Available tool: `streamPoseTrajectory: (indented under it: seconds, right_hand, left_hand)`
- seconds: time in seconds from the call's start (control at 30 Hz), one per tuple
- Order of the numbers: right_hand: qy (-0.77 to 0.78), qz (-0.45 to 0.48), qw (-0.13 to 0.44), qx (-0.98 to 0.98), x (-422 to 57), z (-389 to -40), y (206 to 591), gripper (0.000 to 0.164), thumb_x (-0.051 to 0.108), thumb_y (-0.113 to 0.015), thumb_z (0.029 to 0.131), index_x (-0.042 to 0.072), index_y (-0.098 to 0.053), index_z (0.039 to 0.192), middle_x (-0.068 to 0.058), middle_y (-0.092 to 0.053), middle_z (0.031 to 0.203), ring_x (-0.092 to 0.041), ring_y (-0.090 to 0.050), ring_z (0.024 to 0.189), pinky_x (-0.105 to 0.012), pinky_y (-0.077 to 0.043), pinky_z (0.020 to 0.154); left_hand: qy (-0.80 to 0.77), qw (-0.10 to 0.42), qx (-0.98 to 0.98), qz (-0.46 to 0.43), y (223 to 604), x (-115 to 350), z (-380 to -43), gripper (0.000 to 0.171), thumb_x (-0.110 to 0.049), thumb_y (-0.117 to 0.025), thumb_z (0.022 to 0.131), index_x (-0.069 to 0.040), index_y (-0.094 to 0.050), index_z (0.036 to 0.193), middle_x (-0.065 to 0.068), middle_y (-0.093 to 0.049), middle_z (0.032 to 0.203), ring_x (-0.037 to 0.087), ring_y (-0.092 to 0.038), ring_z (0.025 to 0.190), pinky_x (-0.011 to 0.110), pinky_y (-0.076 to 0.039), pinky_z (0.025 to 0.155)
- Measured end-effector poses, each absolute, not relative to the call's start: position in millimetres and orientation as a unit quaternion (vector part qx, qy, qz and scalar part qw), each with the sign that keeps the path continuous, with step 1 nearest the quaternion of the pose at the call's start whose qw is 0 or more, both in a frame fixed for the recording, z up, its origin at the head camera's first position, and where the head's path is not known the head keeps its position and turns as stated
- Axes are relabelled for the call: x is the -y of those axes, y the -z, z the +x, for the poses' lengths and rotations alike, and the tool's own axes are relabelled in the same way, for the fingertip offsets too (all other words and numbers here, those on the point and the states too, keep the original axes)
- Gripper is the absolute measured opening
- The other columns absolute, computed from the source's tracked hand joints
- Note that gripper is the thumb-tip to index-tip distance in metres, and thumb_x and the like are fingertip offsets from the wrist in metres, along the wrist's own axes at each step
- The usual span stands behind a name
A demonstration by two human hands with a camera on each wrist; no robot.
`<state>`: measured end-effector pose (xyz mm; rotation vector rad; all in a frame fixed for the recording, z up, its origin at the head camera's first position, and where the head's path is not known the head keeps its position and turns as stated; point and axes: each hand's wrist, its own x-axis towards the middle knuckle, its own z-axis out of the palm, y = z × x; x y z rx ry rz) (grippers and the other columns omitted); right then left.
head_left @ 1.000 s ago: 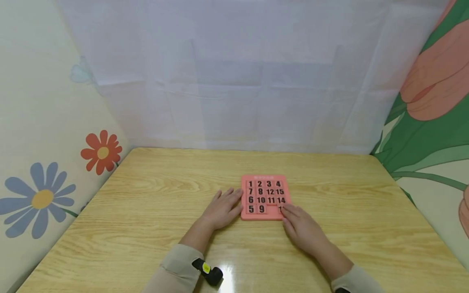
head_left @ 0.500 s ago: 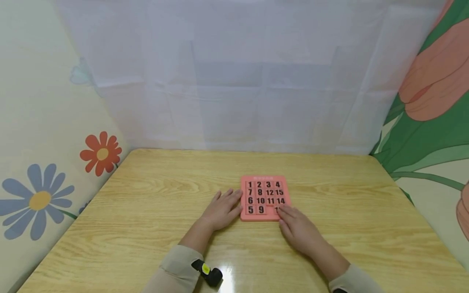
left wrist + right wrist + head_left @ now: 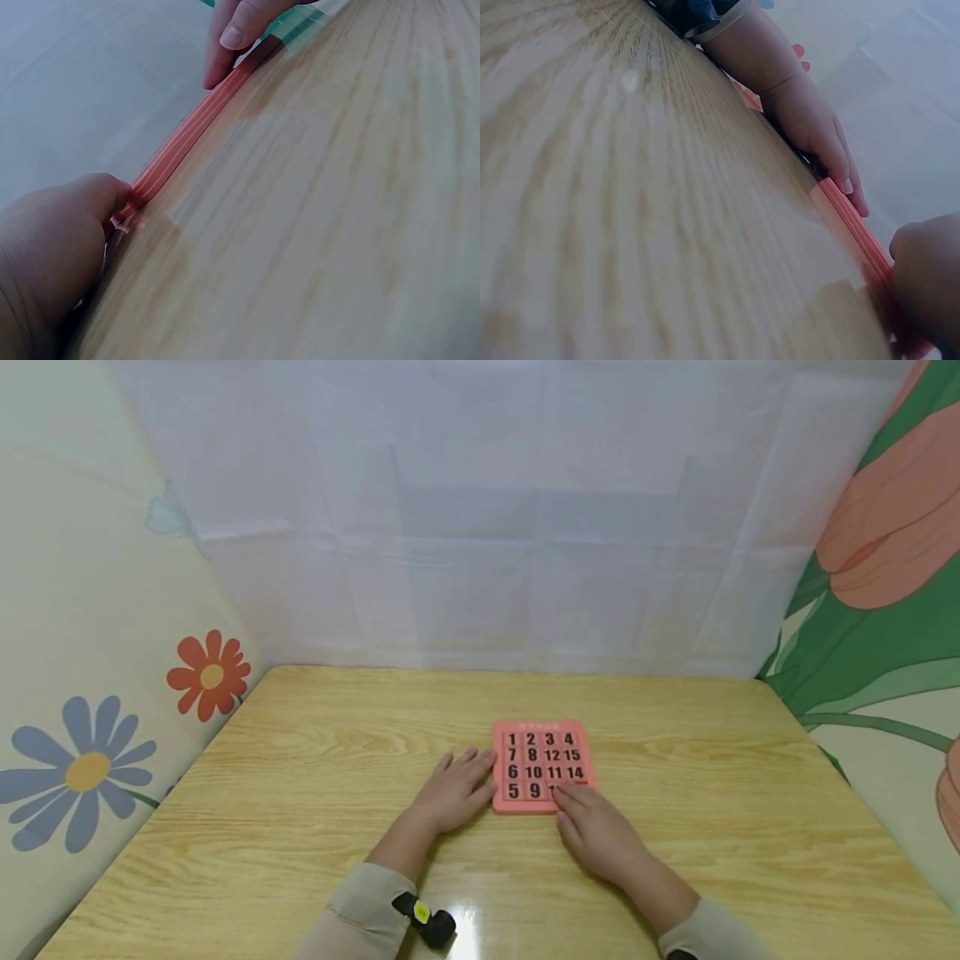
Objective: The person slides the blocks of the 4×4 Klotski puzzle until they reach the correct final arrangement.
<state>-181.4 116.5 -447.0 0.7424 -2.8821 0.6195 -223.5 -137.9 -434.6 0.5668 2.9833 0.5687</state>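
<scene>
A pink number slide puzzle [image 3: 540, 807] lies flat on the table, its tiles bearing black numbers. My left hand [image 3: 453, 792] rests beside it with fingers extended, touching its left edge. With its fingertips my right hand [image 3: 603, 835] presses on a tile in the bottom row, just right of the 9, and partly hides that tile's number. The bottom right corner is covered by the same hand. In the left wrist view the puzzle's ribbed side [image 3: 176, 154] runs between both hands. From the right wrist, the puzzle's side [image 3: 859, 229] shows edge-on.
The wood-grain table [image 3: 337, 718] extends around the puzzle on all sides. A white cloth [image 3: 480, 568] hangs behind it. Flower-printed panels stand at the left and right. A black wrist strap with a camera [image 3: 435, 927] sits on the left sleeve.
My right hand has moved left along the bottom row, and the tile under its fingers has slid left, up to the 9. My left hand has stayed in place.
</scene>
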Motion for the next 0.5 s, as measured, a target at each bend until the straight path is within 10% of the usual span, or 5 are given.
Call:
streamPoseTrajectory:
  seconds: [0.5]
  right_hand:
    - [-0.207,0.244,0.051,0.946,-113.1,-182.1,444.8,0.042,0.028,-0.048,0.103,0.006,-0.057,0.137,-0.011,-0.053,0.146,-0.030,-0.047,0.137,-0.048,-0.034,0.118]
  left_hand:
    - [-0.186,0.023,-0.965,0.185,436.3,137.7,-224.9,0.057,-0.040,-0.041,0.103,-0.012,-0.034,0.153,0.003,-0.034,0.159,0.028,-0.025,0.151,0.053,-0.009,0.125]
